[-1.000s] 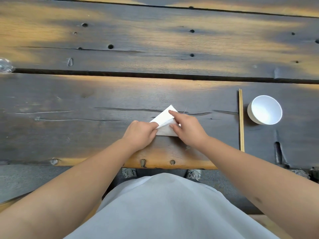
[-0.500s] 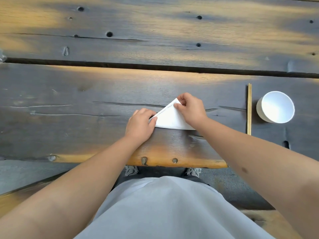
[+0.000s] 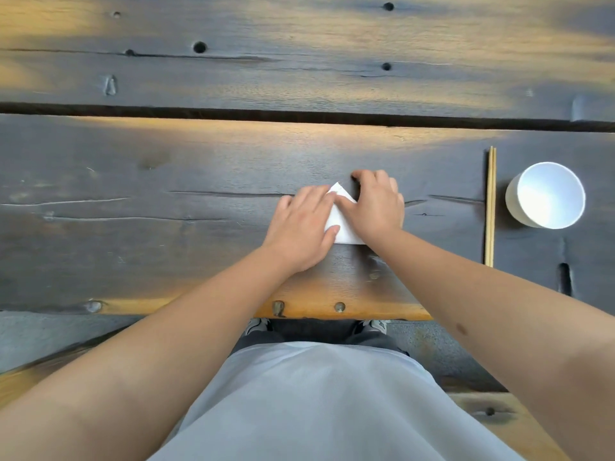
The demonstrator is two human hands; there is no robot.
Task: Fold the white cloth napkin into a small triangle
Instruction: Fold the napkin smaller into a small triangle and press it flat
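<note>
- While both of your hands lie on it, the white cloth napkin (image 3: 344, 224) sits on the dark wooden surface (image 3: 166, 181), near the edge closest to you, folded into a small triangle with its apex at 12 o'clock and its straight base at 6 o'clock.
- Your left hand (image 3: 304, 226) lies palm-down and flat, fingers extended, covering the 9 o'clock side of the napkin. It presses on the cloth; it does not grip it.
- Your right hand (image 3: 376, 207) lies palm-down over the 3 o'clock side, fingers curled loosely toward the apex. It also presses on the cloth; whether any finger pinches an edge cannot be told.
- Only a narrow white wedge shows between the two hands, plus the lower right corner of the base.
- A pair of wooden chopsticks (image 3: 490, 207) lies at 3 o'clock from the napkin, well apart, running from 12 to 6 o'clock.
- A white cup (image 3: 545, 196) stands just beyond the chopsticks, further toward 3 o'clock, its mouth open to the camera.
</note>
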